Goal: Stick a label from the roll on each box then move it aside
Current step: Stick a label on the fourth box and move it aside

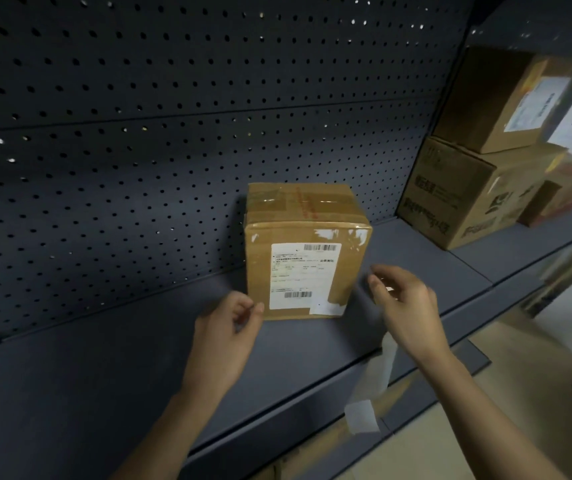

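A taped cardboard box (307, 237) stands on the dark shelf (104, 358), against the pegboard back. Its front face carries a printed shipping label (298, 275) and a small white label (326, 308) at the lower right corner. My left hand (225, 337) is at the box's lower left corner with loosely curled fingers, the thumb tip by the edge; nothing shows in it. My right hand (405, 306) hovers just right of the box and grips the label roll (389, 289), mostly hidden in the palm. A strip of backing paper (371, 386) hangs down from it past the shelf edge.
Several cardboard boxes (468, 195) are stacked at the right end of the shelf, one with a label (533, 105) on its side. The perforated back panel (139, 133) rises behind. The shelf's front edge (312, 393) runs below my wrists, with light floor beyond.
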Demonstrator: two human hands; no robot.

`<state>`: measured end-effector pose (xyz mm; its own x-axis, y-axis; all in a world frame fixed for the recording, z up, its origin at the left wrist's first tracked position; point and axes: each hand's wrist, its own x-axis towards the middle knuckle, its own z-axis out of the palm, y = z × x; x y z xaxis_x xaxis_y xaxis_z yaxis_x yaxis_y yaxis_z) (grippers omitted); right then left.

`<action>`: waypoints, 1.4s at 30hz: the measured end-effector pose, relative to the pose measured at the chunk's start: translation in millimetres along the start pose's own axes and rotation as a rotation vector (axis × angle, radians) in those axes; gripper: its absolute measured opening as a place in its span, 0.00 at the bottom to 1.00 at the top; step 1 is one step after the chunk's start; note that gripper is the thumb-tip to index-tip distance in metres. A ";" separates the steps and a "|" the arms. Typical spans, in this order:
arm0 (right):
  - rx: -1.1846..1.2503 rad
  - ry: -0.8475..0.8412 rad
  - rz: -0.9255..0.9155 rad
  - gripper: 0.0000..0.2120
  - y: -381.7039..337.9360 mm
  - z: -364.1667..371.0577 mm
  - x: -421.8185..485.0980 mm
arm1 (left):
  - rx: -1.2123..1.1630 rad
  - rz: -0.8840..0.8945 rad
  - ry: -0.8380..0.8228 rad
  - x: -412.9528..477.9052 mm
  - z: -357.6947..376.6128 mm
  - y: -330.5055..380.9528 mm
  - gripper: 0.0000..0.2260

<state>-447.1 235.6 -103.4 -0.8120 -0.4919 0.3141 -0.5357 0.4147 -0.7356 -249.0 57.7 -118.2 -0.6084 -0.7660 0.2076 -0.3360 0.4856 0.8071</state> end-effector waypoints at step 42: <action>0.153 -0.179 0.095 0.05 89.1 -22.4 -22.0 | -0.165 -0.028 -0.575 18.0 171.0 61.9 0.07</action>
<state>-482.2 300.5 -162.4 -0.7959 -0.5896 0.1377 -0.4063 0.3515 -0.8434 -403.7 146.0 -159.0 -0.9080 -0.4040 -0.1107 -0.2695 0.3611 0.8927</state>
